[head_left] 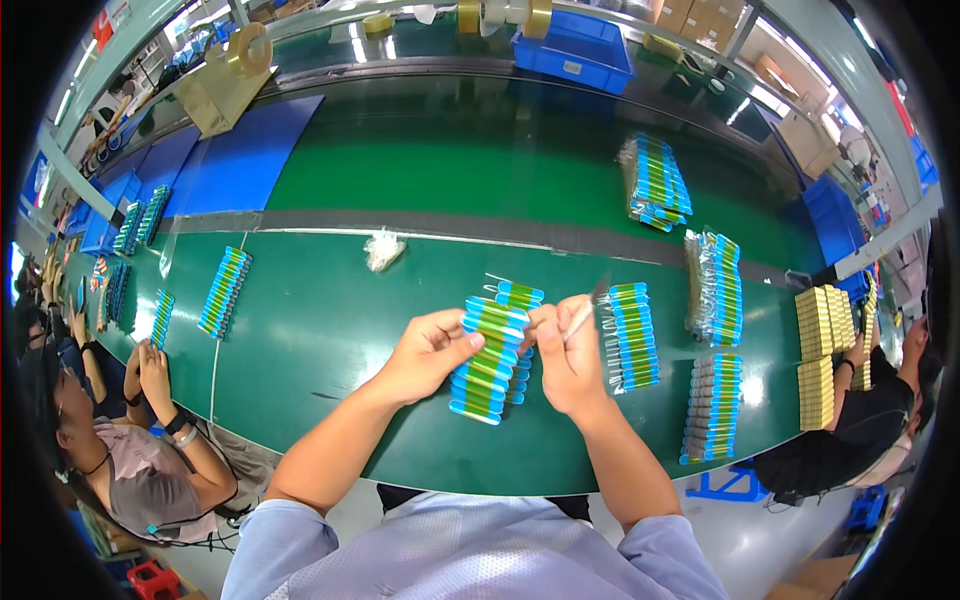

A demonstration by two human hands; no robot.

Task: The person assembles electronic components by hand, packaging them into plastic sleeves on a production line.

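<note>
My left hand grips a strip of blue-and-green pieces set side by side, thumb on top and fingers underneath. Behind it, partly covered, lies another similar strip. Close to the held strip's right edge is my right hand, its fingers pinched on a thin, pale, pointed piece that is blurred; its kind is unclear. Just right of this hand, a row of blue-and-green pieces with thin metal stems lies on the green table.
On the right sit a row with greyish ends, clear-wrapped stacks and yellow stacked blocks. A crumpled clear plastic piece and another row lie leftward. A blue bin stands at the back. Co-workers sit at both sides.
</note>
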